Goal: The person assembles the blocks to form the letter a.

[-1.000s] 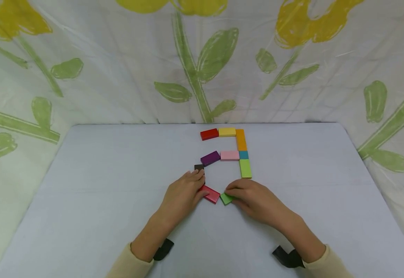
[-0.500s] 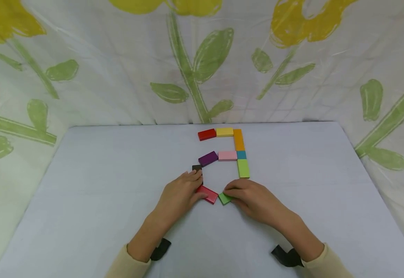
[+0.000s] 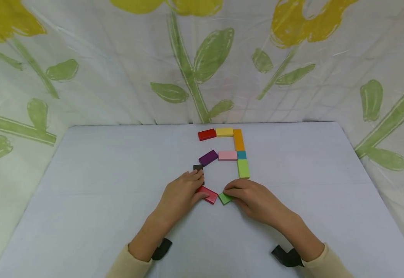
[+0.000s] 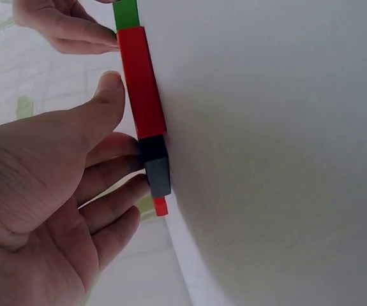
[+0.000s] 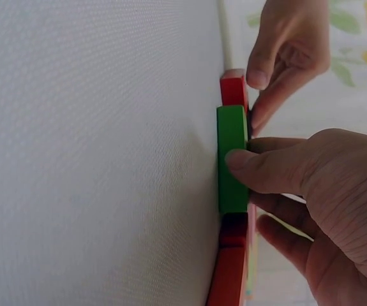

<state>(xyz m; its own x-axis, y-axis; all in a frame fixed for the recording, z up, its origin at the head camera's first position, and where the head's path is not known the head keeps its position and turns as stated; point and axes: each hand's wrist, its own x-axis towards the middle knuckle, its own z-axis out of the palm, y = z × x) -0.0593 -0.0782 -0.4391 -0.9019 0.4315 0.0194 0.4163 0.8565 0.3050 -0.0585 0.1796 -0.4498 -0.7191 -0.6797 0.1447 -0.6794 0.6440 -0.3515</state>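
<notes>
Flat coloured blocks lie in a figure on the white table. My left hand [image 3: 181, 195] rests its fingertips on the black block [image 4: 158, 171], and its thumb lies over the pinkish-red block [image 3: 210, 196]; the fingers look relaxed. My right hand [image 3: 255, 200] pinches the green block [image 5: 233, 172] between thumb and fingers, its left end close to the pinkish-red block. Above the black block sits a tilted purple block [image 3: 208, 158]. In the right wrist view a dark red block [image 5: 234, 229] and an orange-red block [image 5: 226, 280] follow the green one; the head view hides them behind my right hand.
Beyond my hands are a red block [image 3: 207, 134], yellow block [image 3: 224, 132], orange block [image 3: 239, 139], pink block [image 3: 227, 155], teal block [image 3: 241, 155] and lime block [image 3: 243, 168]. A flower-printed curtain [image 3: 125, 69] hangs behind the table's far edge.
The black block has shifted slightly to the right under my left fingers, and the purple block has tilted a little more. My right hand keeps its place on the green block.
</notes>
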